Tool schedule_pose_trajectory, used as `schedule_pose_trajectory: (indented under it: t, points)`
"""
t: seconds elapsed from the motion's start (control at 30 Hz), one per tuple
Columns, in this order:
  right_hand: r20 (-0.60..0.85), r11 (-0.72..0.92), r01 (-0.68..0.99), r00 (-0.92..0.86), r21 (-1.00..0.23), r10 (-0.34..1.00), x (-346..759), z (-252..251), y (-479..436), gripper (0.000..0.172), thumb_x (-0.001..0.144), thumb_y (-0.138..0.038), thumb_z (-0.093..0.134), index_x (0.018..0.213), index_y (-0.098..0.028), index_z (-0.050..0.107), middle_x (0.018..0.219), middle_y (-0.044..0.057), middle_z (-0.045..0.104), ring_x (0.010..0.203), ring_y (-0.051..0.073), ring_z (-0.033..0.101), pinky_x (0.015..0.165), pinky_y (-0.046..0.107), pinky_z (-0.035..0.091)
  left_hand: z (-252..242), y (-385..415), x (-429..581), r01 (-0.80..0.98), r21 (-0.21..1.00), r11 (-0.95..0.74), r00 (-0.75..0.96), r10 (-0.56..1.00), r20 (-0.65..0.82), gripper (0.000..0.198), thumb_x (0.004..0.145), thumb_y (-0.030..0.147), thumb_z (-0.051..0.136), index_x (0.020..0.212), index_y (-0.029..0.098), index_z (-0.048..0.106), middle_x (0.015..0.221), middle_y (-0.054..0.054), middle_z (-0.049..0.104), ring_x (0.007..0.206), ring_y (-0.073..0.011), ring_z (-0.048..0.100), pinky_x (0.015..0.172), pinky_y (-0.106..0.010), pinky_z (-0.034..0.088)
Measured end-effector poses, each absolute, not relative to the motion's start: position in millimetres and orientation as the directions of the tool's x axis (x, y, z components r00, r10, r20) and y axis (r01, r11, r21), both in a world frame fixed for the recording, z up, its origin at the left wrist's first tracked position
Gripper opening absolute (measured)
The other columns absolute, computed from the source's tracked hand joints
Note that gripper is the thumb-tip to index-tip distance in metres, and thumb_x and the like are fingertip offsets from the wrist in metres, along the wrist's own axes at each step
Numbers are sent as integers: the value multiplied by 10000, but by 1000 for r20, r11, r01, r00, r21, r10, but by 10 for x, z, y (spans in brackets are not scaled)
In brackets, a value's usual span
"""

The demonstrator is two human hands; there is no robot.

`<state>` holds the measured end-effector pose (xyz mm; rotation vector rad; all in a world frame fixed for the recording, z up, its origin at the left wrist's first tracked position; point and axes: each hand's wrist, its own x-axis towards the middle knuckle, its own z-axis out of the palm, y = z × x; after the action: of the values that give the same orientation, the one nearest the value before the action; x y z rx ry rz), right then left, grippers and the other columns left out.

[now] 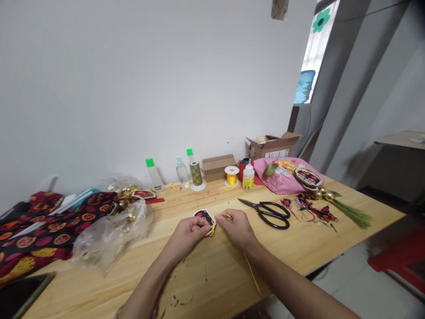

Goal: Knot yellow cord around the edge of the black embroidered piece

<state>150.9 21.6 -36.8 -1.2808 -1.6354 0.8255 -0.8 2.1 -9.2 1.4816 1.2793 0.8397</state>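
Note:
A small dark patterned patch with a pale border point(204, 216) lies at the middle of the wooden table. My left hand point(191, 231) is closed on its lower edge, where a bit of yellow cord shows. Just right of the patch, my right hand point(237, 226) pinches the yellow cord point(251, 272), which loops over the fingers and trails down past the wrist to the table's front edge. Black-handled scissors point(268, 212) lie right of my right hand. My fingers hide part of the patch.
Behind stand a spool of yellow cord point(231, 177), a glue bottle point(248, 177), a green thread cone point(195, 173) and cardboard boxes point(277, 146). Patterned fabric point(99, 212) and a plastic bag point(106, 239) lie left. A pink pouch point(274, 177), scraps point(312, 208) and a green tassel point(353, 213) lie right.

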Motion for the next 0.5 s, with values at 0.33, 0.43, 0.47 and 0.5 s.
schedule_pose_trajectory:
  t: [0.33, 0.43, 0.47, 0.5]
  points:
    - [265, 373, 585, -264, -721, 927, 1466, -257, 286, 267, 699, -365, 453, 604, -172, 612, 541, -7, 571, 489, 81, 428, 431, 178, 240, -19, -16, 0, 338, 940, -46, 240, 970, -39, 200, 621, 322, 551, 602, 131, 608, 525, 31, 556, 471, -77, 414, 475, -171, 292]
    - [287, 412, 616, -296, -672, 911, 1459, -259, 313, 276, 706, -371, 446, 608, -175, 615, 541, -2, 579, 488, 83, 435, 435, 181, 240, 17, -27, -2, 342, 938, -66, 263, 964, -28, 192, 630, 301, 540, 584, 129, 611, 519, 32, 552, 482, -79, 417, 482, -171, 294]
    - [293, 414, 616, -294, -670, 910, 1459, -267, 320, 277, 708, -374, 444, 618, -178, 617, 555, 2, 587, 498, 86, 446, 442, 182, 247, 22, -27, -2, 347, 935, -73, 270, 963, -25, 194, 631, 298, 538, 576, 127, 611, 511, 34, 544, 477, -77, 409, 476, -168, 288]
    - [296, 412, 610, -287, -676, 911, 1460, -277, 326, 276, 711, -374, 442, 628, -180, 620, 571, 4, 596, 510, 89, 458, 449, 183, 255, 21, -24, -2, 353, 933, -76, 270, 963, -23, 199, 632, 299, 536, 571, 125, 610, 500, 37, 534, 465, -71, 395, 464, -166, 277]
